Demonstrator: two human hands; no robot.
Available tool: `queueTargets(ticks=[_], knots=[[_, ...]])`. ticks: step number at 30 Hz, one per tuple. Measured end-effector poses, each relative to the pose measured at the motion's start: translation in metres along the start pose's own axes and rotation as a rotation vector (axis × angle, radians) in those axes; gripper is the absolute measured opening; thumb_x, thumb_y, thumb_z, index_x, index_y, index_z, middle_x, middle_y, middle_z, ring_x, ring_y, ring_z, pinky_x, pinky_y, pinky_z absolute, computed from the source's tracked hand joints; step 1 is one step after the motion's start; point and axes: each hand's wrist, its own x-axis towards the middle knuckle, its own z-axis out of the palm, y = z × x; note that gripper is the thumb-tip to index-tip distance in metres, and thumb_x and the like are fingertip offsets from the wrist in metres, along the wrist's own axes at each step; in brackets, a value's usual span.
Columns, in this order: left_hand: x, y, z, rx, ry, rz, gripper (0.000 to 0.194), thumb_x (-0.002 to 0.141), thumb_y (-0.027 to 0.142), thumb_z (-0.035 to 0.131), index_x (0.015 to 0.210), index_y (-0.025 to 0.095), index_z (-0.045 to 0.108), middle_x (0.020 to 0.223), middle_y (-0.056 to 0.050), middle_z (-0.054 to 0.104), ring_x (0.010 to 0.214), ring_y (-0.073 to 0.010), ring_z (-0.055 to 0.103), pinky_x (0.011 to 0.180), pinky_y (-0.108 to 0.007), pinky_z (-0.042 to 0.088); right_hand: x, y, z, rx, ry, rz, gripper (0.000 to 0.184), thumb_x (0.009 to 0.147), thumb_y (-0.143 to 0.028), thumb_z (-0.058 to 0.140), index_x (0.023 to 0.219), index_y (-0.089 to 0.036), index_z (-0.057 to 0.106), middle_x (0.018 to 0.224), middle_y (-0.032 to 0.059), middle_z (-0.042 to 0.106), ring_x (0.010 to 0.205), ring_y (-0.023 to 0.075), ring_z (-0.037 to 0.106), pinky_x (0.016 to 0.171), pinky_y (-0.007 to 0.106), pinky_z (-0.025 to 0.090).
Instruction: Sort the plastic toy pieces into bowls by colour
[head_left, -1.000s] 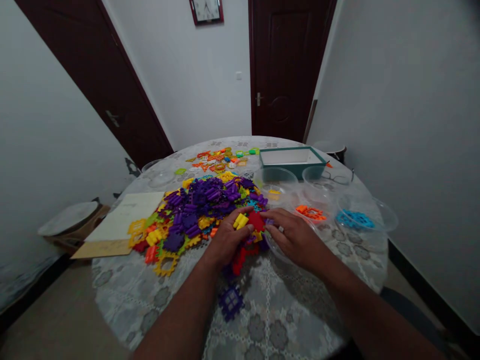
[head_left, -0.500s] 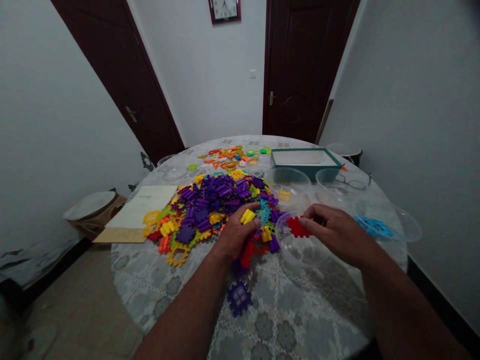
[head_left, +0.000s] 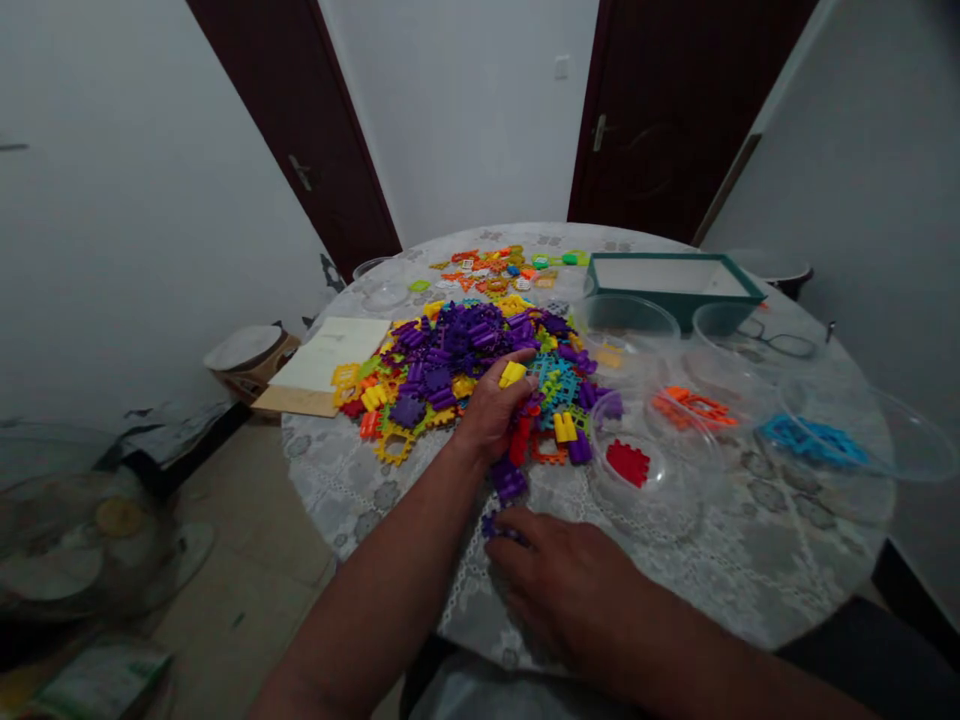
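My left hand [head_left: 491, 408] is closed on a yellow building block [head_left: 513, 374], beside a large heap of mixed plastic building pieces [head_left: 457, 345], mostly purple on top. Lower down, nearer the front table edge, my right hand [head_left: 559, 575] has its fingers curled over a purple toothed piece [head_left: 491, 525], most of which they hide. A purple block [head_left: 510, 480] lies between my hands. To the right, a red toothed piece [head_left: 628, 463] rests in a clear plastic bowl [head_left: 600, 495].
More clear bowls hold an orange piece [head_left: 694, 407] and blue pieces [head_left: 814, 440]. Behind them stand a green-rimmed box [head_left: 675, 290] and glasses [head_left: 787, 343]. Smaller orange and green pieces [head_left: 495, 265] lie at the back. A cardboard sheet [head_left: 296, 402] sits at the left edge.
My right hand has let go of the red piece, now in the clear bowl, and moved down-left onto the purple toothed piece. My left hand keeps the yellow block. The view has tilted down.
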Motion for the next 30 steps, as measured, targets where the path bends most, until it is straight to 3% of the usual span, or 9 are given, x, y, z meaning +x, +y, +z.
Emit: queueTargets(ticks=[4,7,15,21,25,30], knots=[[0.0,0.002,0.0,-0.014,0.005,-0.007,0.067,0.074,0.03,0.083,0.137,0.022,0.061,0.072,0.006,0.057,0.051,-0.0064,0.047,0.052,-0.02,0.044,0.016,0.002,0.045,-0.14,0.038,0.063,0.024,0.089,-0.014,0.06,0.111,-0.02,0.057,0.115,0.0105,0.063,0.091,0.0245,0.066,0.071,0.035,0.057],[0.0,0.002,-0.001,-0.009,0.005,-0.011,0.069,0.074,0.033,0.083,0.139,0.023,0.06,0.072,0.006,0.057,0.049,-0.006,0.047,0.048,-0.019,0.042,0.02,0.006,0.057,-0.176,0.067,0.079,0.018,0.089,-0.016,0.06,0.106,-0.02,0.056,0.105,0.0094,0.062,0.087,0.0249,0.064,0.069,0.036,0.057],[0.001,0.004,-0.003,0.018,-0.019,0.0,0.071,0.079,0.037,0.081,0.144,0.023,0.055,0.07,0.007,0.055,0.045,-0.0066,0.047,0.042,-0.019,0.042,0.018,0.005,0.049,-0.244,0.111,-0.023,0.012,0.088,-0.019,0.064,0.094,-0.019,0.053,0.094,0.008,0.061,0.076,0.0229,0.062,0.058,0.033,0.053],[0.002,0.005,-0.002,-0.01,0.019,-0.011,0.073,0.074,0.035,0.084,0.141,0.023,0.058,0.07,0.007,0.057,0.045,-0.0063,0.047,0.043,-0.019,0.045,0.016,0.008,0.042,-0.168,0.171,0.089,0.034,0.088,-0.044,0.071,0.106,-0.02,0.055,0.11,0.0105,0.062,0.094,0.0291,0.065,0.069,0.041,0.06],[0.002,0.007,-0.001,-0.012,0.031,-0.017,0.075,0.072,0.035,0.086,0.14,0.023,0.058,0.07,0.008,0.057,0.045,-0.006,0.047,0.041,-0.018,0.042,0.016,0.008,0.038,-0.189,0.167,0.121,0.024,0.09,-0.034,0.067,0.104,-0.02,0.054,0.112,0.0126,0.063,0.089,0.0268,0.067,0.068,0.038,0.06],[0.002,0.007,-0.001,-0.021,0.04,-0.027,0.075,0.071,0.035,0.086,0.14,0.023,0.058,0.071,0.007,0.058,0.046,-0.0057,0.048,0.044,-0.018,0.045,0.019,0.014,0.041,-0.198,0.172,0.084,0.018,0.088,-0.025,0.062,0.103,-0.02,0.053,0.101,0.009,0.065,0.08,0.0248,0.065,0.062,0.035,0.057]])
